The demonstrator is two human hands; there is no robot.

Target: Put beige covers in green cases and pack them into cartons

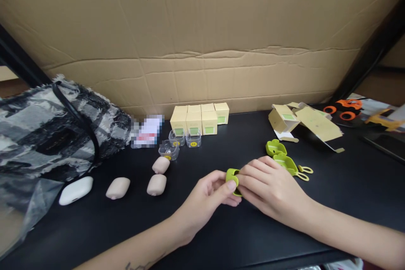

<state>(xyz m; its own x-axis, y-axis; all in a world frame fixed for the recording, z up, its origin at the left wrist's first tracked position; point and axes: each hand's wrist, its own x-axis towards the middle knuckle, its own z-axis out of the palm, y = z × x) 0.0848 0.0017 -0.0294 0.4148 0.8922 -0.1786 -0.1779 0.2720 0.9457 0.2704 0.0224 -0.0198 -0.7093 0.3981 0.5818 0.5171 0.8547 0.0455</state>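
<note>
A small lime-green earphone case cover (232, 174) is held between both of my hands, just above the black table. My left hand (212, 189) grips its near side, thumb pressed on the front and fingers behind. My right hand (268, 185) has its fingers closed over the cover's right side, and these hide much of it. Just beyond the right hand lie another green case cover (285, 163) and a green cover piece (276, 147). Beside them are two pale green loops, a nearer loop (303, 176) and a farther loop (307, 169).
Left of my hands sit three beige rounded cases (156, 184) and a white case (76, 190). Behind are clear plastic cases (193, 138) and several yellow boxes (209, 122). A frayed bag (63, 126) stands far left. Opened cartons (316, 123) and an orange toy vehicle (344, 109) lie right.
</note>
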